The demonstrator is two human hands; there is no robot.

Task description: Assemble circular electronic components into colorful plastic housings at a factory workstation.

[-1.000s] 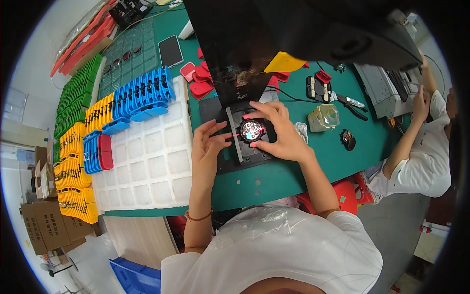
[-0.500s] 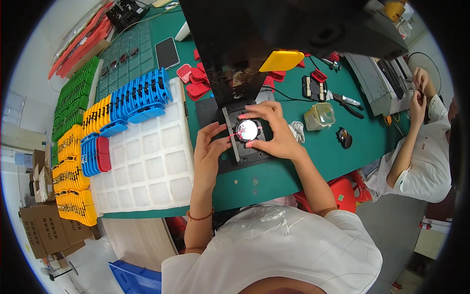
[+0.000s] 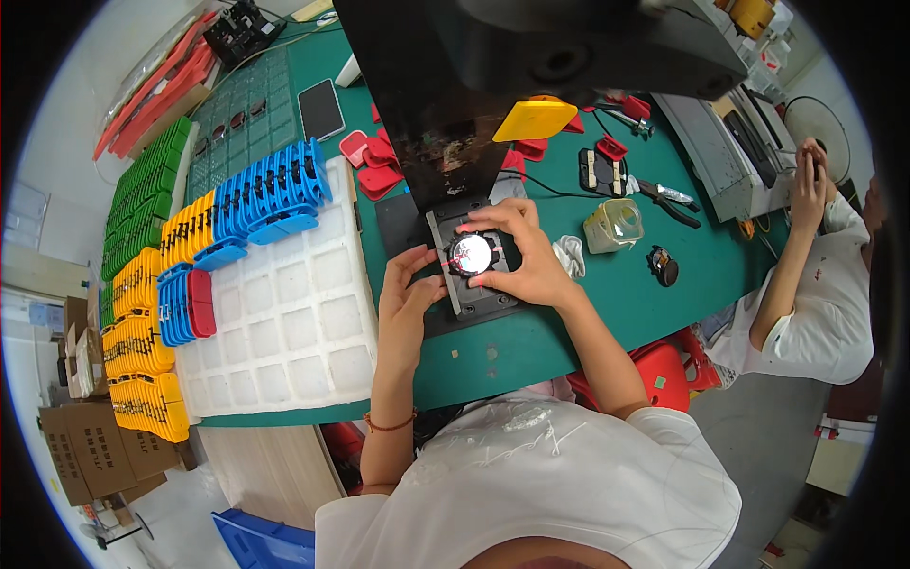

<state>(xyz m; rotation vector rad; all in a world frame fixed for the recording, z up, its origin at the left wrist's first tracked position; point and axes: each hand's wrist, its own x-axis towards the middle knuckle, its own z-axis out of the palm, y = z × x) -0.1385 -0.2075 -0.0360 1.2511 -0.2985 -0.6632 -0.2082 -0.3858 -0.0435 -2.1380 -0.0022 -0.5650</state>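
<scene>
Gripping bright-faced round watch (image 3: 470, 254) on black fixture (image 3: 487, 302) with right hand (image 3: 536, 264).
Pinching opposite edges of watch between thumb and forefinger, with fingers parted by its width. Holding left hand (image 3: 404, 296) beside metal strip (image 3: 452, 299) with fingers loosely curled, apart from thumb; cannot tell if touching. At green table (image 3: 531, 337), with clear tub (image 3: 609, 231) and dark round part (image 3: 663, 266) off to right.
</scene>
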